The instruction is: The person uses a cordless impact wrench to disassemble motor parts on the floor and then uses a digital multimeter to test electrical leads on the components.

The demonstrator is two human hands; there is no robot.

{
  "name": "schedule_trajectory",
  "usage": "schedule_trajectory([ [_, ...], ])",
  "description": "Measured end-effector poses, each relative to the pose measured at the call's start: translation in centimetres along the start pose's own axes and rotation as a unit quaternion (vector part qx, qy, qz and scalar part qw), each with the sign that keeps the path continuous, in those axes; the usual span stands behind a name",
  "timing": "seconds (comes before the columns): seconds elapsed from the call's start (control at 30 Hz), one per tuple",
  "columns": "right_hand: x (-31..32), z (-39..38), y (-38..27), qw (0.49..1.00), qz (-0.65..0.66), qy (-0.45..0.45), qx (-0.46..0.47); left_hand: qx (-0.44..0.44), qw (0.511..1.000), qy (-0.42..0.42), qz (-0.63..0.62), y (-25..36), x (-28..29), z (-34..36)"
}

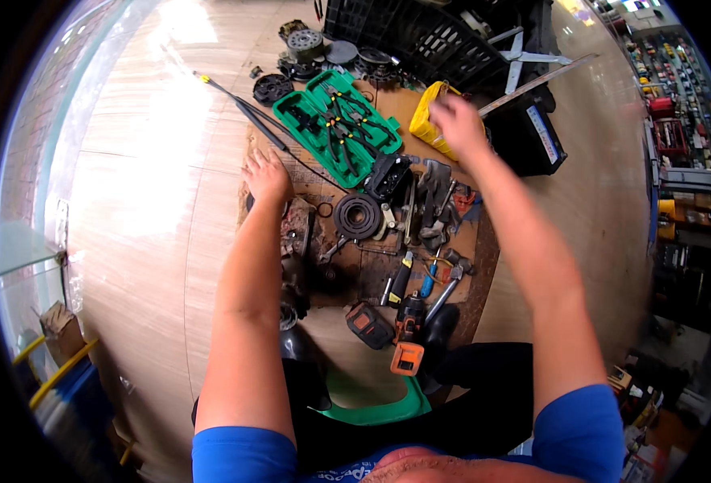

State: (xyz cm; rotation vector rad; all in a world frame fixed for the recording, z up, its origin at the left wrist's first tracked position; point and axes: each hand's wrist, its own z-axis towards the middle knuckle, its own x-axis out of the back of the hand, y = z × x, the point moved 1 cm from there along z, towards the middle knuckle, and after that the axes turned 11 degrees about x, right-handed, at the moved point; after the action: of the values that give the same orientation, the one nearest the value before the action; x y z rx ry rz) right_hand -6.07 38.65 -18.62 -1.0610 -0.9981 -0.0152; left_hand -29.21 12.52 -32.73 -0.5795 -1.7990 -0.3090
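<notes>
My left hand (267, 175) lies on the left edge of the cardboard sheet (323, 181), fingers stretched out and holding nothing. At the far right of the sheet, my right hand (458, 127) reaches over the mouth of a yellow container (422, 125). Motion smears its fingers, and whether they grip anything is hidden. Between the hands lies an open green tool case (294, 115) with several black-and-yellow pliers (341, 129) in it. Nearer to me sit a black ring-shaped coil (357, 216) and a small black box-like part (386, 175).
A cordless drill (409, 320), a hammer (446, 290), a utility knife (400, 278) and a battery pack (369, 324) lie near my legs. Beyond are a black crate (420, 40), a black battery (533, 141) and metal parts (305, 44). A black cable (251, 117) crosses the left side.
</notes>
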Motion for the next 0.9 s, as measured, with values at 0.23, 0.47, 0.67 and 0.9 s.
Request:
schedule_trajectory([
  [0.23,-3.0,24.6,-3.7,0.931,-0.241,0.030,0.273,0.038,0.999,0.003,-0.003,-1.3,-10.6,4.5],
  [0.47,-5.7,39.3,2.9,0.941,-0.293,-0.015,0.170,0.036,0.998,-0.045,-0.020,0.7,-7.6,4.1],
  [0.67,-10.4,43.4,2.3,0.966,-0.188,-0.127,0.121,0.051,0.995,-0.080,-0.024,0.3,-7.2,4.0],
  [0.9,-10.2,49.3,3.3,0.947,-0.275,-0.168,0.008,0.028,0.997,-0.059,-0.037,1.4,-7.2,4.5],
])
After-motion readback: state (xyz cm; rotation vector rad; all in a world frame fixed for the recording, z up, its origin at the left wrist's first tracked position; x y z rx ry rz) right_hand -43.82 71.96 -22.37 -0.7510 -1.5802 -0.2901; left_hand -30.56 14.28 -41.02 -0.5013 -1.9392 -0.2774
